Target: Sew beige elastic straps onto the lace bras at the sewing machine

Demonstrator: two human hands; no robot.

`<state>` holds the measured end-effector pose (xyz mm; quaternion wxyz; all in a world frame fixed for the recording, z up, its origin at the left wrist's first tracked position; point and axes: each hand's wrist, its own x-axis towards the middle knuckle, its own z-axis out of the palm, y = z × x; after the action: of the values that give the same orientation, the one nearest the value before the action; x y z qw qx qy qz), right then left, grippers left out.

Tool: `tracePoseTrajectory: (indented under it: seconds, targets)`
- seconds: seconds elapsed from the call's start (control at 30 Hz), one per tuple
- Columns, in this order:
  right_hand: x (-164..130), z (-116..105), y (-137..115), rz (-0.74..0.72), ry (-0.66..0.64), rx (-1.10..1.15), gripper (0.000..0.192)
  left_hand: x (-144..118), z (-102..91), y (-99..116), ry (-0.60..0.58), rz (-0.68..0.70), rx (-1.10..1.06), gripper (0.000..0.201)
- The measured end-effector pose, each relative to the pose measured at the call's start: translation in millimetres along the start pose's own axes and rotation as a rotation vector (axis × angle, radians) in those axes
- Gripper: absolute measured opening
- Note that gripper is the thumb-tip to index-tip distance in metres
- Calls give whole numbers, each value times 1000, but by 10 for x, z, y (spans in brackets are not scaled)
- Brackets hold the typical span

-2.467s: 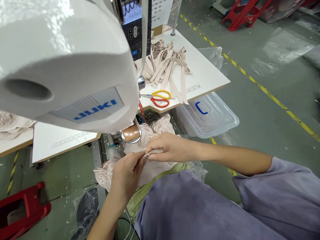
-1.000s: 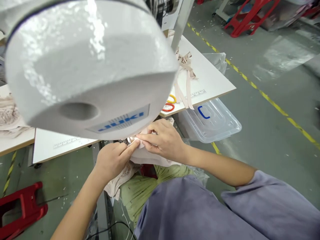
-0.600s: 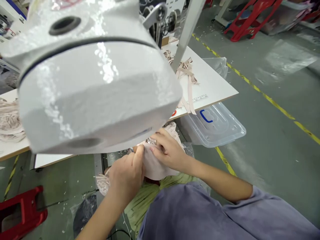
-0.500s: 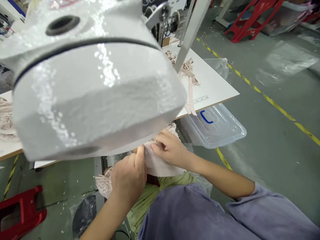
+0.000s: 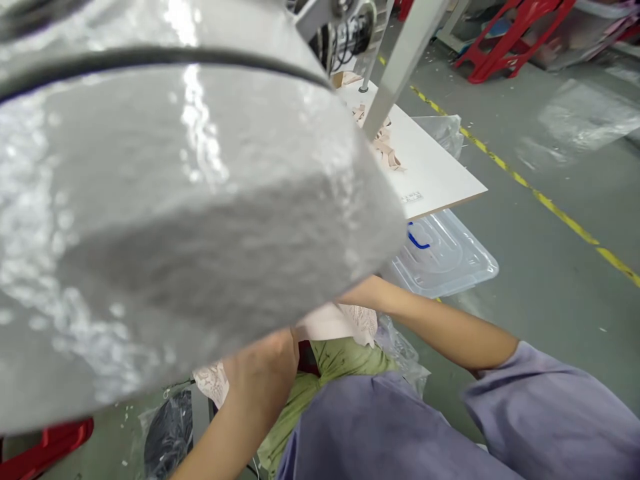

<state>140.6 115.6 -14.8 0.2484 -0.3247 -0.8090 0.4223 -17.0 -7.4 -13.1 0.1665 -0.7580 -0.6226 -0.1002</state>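
Pink lace fabric (image 5: pixel 345 321) beside left hand (image 5: pixel 267 363)

Machine head (image 5: pixel 165 220): now fills most of the view.
Hands: fingers now hidden under it.
Scissors: out of sight.

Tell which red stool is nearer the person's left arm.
The red stool at the bottom left edge; the other stool stands far off, top right.

head cam | worn on head, faced forward and down | very near sewing machine head (image 5: pixel 175 200), filling 9 to 12 o'clock | bench (image 5: pixel 440 180) toward 1 o'clock
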Motion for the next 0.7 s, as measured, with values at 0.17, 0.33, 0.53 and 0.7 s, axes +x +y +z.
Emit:
tracePoseTrajectory:
  seconds: [0.17,0.33,0.53,0.7]
  targets:
    - [4,-43,-37,-5,-9,9,44,-24,22,12,-12,-19,21,39]
    - [-12,-44,8,-1,5,48,42,-43,46,20,-22,-16,31,41]
    - [13,24,55,-11,14,71,45,-56,32,-23,-7,-3,59,43]
    - [24,93,96,-28,46,68,40,-87,40,-59,-18,-21,58,43]
